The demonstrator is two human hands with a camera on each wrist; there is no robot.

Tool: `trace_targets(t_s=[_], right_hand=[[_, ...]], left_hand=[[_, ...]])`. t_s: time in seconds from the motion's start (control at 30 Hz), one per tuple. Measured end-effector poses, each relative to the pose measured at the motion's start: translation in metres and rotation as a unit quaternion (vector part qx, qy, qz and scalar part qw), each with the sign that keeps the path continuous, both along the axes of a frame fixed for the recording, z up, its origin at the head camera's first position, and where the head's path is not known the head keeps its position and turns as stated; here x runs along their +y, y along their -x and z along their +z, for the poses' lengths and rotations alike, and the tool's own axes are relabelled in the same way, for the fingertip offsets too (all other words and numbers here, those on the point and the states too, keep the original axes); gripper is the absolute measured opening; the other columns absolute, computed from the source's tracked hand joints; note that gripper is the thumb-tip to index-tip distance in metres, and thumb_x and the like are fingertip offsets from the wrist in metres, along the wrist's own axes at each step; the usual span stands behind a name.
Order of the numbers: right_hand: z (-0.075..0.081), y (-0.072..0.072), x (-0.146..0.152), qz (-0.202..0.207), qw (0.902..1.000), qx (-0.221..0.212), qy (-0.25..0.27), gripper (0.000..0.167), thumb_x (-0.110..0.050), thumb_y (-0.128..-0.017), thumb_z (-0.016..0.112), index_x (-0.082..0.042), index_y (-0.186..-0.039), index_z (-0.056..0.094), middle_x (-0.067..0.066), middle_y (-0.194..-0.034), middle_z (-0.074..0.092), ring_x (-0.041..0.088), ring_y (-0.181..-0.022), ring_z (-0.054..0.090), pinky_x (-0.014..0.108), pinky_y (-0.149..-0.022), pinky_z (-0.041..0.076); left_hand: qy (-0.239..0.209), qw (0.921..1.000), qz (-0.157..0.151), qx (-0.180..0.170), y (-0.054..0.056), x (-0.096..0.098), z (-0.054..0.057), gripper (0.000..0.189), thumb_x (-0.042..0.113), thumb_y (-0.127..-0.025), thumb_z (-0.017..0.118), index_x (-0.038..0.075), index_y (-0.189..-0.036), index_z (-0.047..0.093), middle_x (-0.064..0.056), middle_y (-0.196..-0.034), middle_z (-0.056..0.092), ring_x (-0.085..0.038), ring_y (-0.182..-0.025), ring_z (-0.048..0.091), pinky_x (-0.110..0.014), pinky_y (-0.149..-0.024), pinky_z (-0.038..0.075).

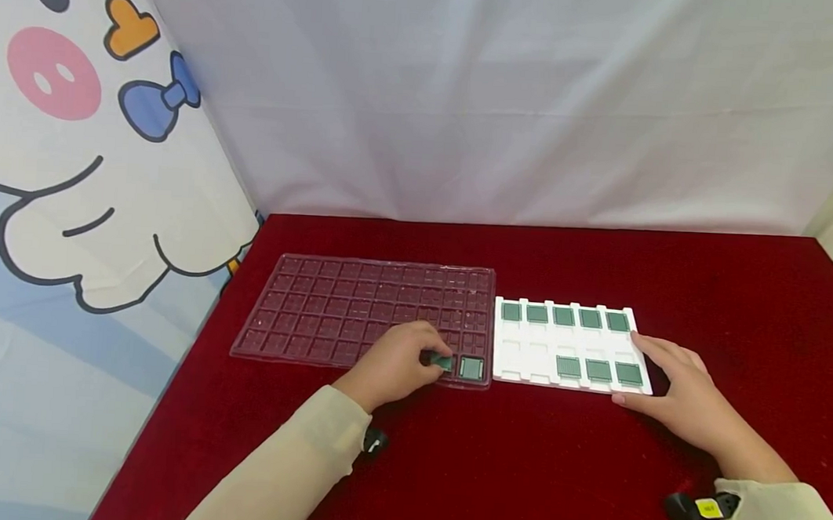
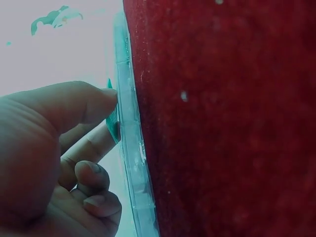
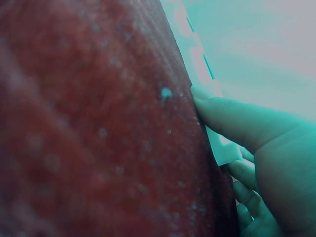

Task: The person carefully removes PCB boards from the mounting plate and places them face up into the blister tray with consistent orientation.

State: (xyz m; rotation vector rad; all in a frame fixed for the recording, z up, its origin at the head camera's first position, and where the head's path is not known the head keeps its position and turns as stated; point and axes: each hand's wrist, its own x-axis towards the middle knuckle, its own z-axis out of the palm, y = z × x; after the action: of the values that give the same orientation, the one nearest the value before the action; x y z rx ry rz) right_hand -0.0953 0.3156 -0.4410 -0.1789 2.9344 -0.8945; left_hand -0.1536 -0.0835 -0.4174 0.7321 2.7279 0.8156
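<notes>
My left hand [image 1: 398, 363] pinches a small green circuit board [image 1: 442, 363] between thumb and fingers, over the front row of a clear plastic tray [image 1: 370, 269] with many square compartments. In the left wrist view the board [image 2: 112, 118] stands tilted at the tray's edge. Right beside it, another green board [image 1: 471, 368] lies in the front right corner compartment. My right hand [image 1: 685, 396] rests against the right end of a white tray [image 1: 525, 346], its thumb on the front edge and fingers along the side.
Green boards [image 1: 563, 316] fill the white tray's back row, and three more [image 1: 597, 371] lie at the right of its front row. Both trays lie side by side on a red cloth [image 1: 518, 469]. A white curtain [image 1: 509, 108] hangs behind the table.
</notes>
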Motion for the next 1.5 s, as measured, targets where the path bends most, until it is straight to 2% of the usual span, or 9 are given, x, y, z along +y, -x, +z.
trace_targets(t_s=[0.3,0.67,0.8,0.97,1.37,1.5], right_hand=[[0.0,0.0,0.0,0.001,1.0,0.001,-0.001,0.104,-0.039,-0.078,0.09,0.003,-0.156,0.036,0.034,-0.151,0.036,0.055,-0.134,0.025,0.073,-0.102,0.03],[0.0,0.0,0.001,0.0,1.0,0.001,0.001,0.103,-0.039,-0.078,0.09,0.002,-0.156,0.037,0.034,-0.152,0.036,0.054,-0.134,0.026,0.072,-0.102,0.03],[-0.001,0.001,0.001,0.0,1.0,0.0,0.002,0.103,-0.039,-0.078,0.09,0.002,-0.156,0.037,0.033,-0.152,0.036,0.054,-0.134,0.026,0.072,-0.102,0.03],[-0.001,0.001,0.0,0.0,1.0,0.0,0.002,0.103,-0.04,-0.079,0.09,0.003,-0.156,0.037,0.033,-0.152,0.036,0.054,-0.135,0.026,0.072,-0.103,0.03],[-0.001,0.001,0.001,0.0,1.0,0.003,0.0,0.103,-0.04,-0.078,0.09,0.003,-0.156,0.037,0.034,-0.152,0.036,0.054,-0.135,0.026,0.072,-0.103,0.03],[-0.001,0.001,0.001,-0.002,1.0,-0.001,-0.002,0.104,-0.041,-0.079,0.09,0.002,-0.157,0.036,0.034,-0.152,0.035,0.054,-0.135,0.025,0.073,-0.103,0.03]], left_hand=[[0.004,1.0,0.0,0.002,0.001,-0.001,-0.001,0.02,0.011,-0.092,0.078,0.015,-0.111,0.08,0.002,-0.117,0.069,-0.018,-0.112,0.063,-0.037,-0.102,0.049],[0.009,0.9996,-0.018,0.019,0.002,-0.001,-0.002,0.018,0.013,-0.092,0.078,0.015,-0.11,0.08,0.002,-0.115,0.069,-0.018,-0.11,0.063,-0.037,-0.101,0.05],[0.006,0.9997,-0.014,0.017,0.002,-0.002,-0.002,0.019,0.011,-0.093,0.076,0.015,-0.11,0.08,0.002,-0.115,0.069,-0.018,-0.111,0.063,-0.037,-0.102,0.049],[0.017,0.9993,-0.015,0.029,0.002,-0.003,-0.002,0.019,0.008,-0.094,0.074,0.014,-0.11,0.08,0.001,-0.114,0.07,-0.02,-0.113,0.064,-0.039,-0.103,0.049],[0.037,0.9987,-0.011,0.033,0.001,0.004,0.003,0.019,0.011,-0.093,0.076,0.015,-0.111,0.08,0.002,-0.115,0.07,-0.019,-0.113,0.063,-0.038,-0.104,0.048],[0.036,0.9984,-0.021,0.038,0.0,0.008,0.006,0.019,0.011,-0.093,0.076,0.015,-0.111,0.08,0.003,-0.114,0.07,-0.018,-0.113,0.063,-0.037,-0.103,0.048]])
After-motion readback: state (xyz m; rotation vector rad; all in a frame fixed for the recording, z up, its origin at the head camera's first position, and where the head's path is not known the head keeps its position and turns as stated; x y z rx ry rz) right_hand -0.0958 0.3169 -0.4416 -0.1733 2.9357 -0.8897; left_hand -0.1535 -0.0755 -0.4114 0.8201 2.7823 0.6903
